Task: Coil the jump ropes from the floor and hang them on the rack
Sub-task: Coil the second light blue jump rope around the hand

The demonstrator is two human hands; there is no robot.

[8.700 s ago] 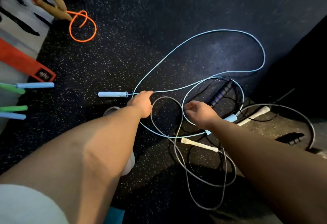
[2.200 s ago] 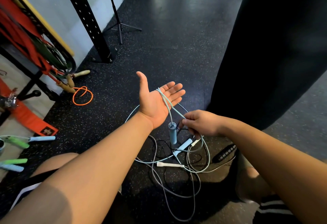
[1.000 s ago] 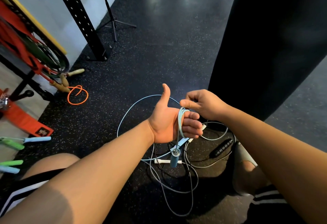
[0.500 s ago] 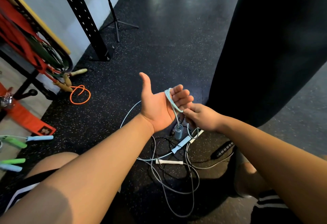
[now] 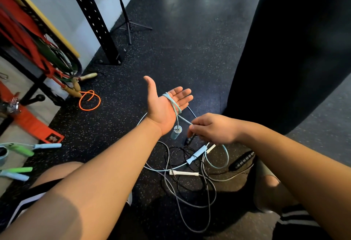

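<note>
Though tangled, 3 ropes [image 5: 183, 173], 2 hands [image 5: 163, 108]

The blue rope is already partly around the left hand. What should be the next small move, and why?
Probably the right hand should carry its pinched strand over the open left hand for one more turn. The blue rope crosses the palm in a few loops, its handle hangs below the wrist, and much of it lies on the floor among other ropes.

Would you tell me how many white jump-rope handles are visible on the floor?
2 white handles: one lying nearer the person, one just beneath the right hand; others may be hidden.
</note>
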